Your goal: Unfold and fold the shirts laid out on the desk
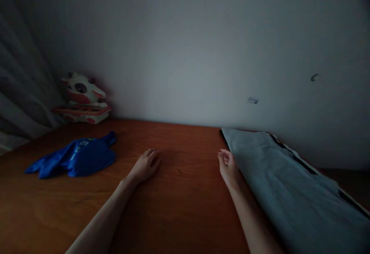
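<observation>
Bench (185, 192): reddish-brown, wood-look grain, flat, small dark mark between the hands.
Left hand (147, 165): palm down at the bench, fingers loosely curled, thumb apart; holds nothing, nearest the blue cloth.
Right hand (227, 164): turned on its side, fingers bent, partly open; holds nothing, just beside the grey cloth; contact unclear.
Blue cloth (89, 155): crumpled, slightly shiny fabric, pale lettering, irregular outline, lies left on the bench.
Grey cloth (277, 173): matte, flat, long, soft wrinkles, dark strips along far edge, lies right.
Toy (83, 90): cow-shaped, white and red, rounded head over keyboard-like base, back left corner.
Wall (185, 53): smooth, pale.
Curtain (23, 76): draped folds, far left.
</observation>
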{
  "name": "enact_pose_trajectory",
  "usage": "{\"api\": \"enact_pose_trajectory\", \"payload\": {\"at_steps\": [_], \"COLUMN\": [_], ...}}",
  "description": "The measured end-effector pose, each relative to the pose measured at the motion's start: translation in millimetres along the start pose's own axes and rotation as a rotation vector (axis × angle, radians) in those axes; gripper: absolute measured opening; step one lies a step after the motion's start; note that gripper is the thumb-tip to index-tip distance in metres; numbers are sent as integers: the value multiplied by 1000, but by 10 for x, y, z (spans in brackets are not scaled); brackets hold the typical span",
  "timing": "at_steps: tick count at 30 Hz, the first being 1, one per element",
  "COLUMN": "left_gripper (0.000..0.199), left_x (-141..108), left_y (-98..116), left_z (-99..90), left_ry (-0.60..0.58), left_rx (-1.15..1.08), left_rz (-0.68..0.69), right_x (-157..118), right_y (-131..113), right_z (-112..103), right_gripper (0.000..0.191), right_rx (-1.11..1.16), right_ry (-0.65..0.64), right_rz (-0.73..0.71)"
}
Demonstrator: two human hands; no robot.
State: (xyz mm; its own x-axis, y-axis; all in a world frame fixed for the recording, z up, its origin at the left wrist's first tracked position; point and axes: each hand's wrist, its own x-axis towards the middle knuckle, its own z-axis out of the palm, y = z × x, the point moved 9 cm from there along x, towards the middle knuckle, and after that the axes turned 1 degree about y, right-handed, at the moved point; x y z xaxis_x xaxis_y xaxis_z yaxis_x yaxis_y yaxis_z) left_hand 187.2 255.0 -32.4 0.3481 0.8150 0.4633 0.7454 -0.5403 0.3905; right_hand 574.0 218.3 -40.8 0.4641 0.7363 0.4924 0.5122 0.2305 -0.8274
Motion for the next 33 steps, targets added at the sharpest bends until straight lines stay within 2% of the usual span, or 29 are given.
{"api": "enact_pose_trajectory", "payload": {"at_steps": [3, 5, 6, 8, 10, 12, 14, 17, 20, 22, 24, 26, 28, 31, 33], "left_gripper": [34, 34, 33, 33, 32, 32, 32, 33, 32, 32, 33, 34, 37, 53, 67], "left_x": [15, 26, 31, 42, 49, 53, 55, 56, 59, 63, 66, 66, 62, 33, -1], "left_y": [13, 13, 14, 22, 34, 43, 47, 39, 32, 37, 46, 50, 41, 18, 1], "left_z": [22, 15, 11, 13, 22, 27, 28, 28, 27, 31, 46, 65, 51, -46, -113], "left_ry": [-19, -21, -26, -48, -76, -94, -101, -101, -94, -94, -104, -118, -100, -13, 43], "left_rx": [-22, -38, -44, -51, -55, -55, -56, -53, -56, -55, -50, -41, -38, -114, -237], "left_rz": [16, 14, 13, 16, 22, 26, 26, 23, 22, 29, 39, 38, 12, -63, -115], "right_x": [282, 421, 455, 439, 334, 238, 206, 213, 283, 360, 434, 473, 463, 394, 327], "right_y": [123, 190, 226, 410, 667, 838, 866, 799, 642, 481, 270, -18, -411, -1158, -1539], "right_z": [-486, -970, -1214, -1687, -1988, -2073, -2069, -2141, -2228, -2181, -1971, -1585, -1078, -255, 108], "right_gripper": [51, 50, 54, 68, 76, 67, 53, 44, 50, 62, 76, 86, 85, 68, 64], "right_rx": [-140, -278, -430, -728, -874, -859, -799, -721, -621, -537, -442, -337, -224, 229, 481], "right_ry": [-43, 25, 69, 172, 178, 129, 114, 177, 271, 337, 390, 412, 386, 142, -43], "right_rz": [-12, -25, -27, 117, 332, 426, 406, 416, 413, 368, 300, 223, 133, -63, -55]}}
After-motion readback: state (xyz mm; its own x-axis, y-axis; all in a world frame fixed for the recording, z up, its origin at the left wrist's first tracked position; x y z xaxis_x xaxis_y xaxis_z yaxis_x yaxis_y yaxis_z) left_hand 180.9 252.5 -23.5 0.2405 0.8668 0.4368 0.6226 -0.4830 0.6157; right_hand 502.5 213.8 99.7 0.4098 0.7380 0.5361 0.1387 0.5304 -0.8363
